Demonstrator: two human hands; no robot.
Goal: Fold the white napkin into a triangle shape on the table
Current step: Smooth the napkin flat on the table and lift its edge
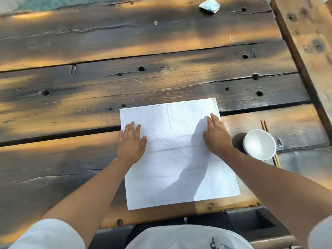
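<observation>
head view: both hands, left hand (130, 141) and right hand (216, 135), press flat white napkin (177, 169).

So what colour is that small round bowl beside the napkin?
The small round bowl is plain white, seen clearly in the head view.

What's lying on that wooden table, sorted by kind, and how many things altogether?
Napkin, white, spread flat: 1
Bowl, white: 1
Chopsticks, lying under the bowl: 2
Crumpled wrapper, at the far edge: 1
Total: 5
Both hands, the left and the right, press flat on the napkin.
</observation>
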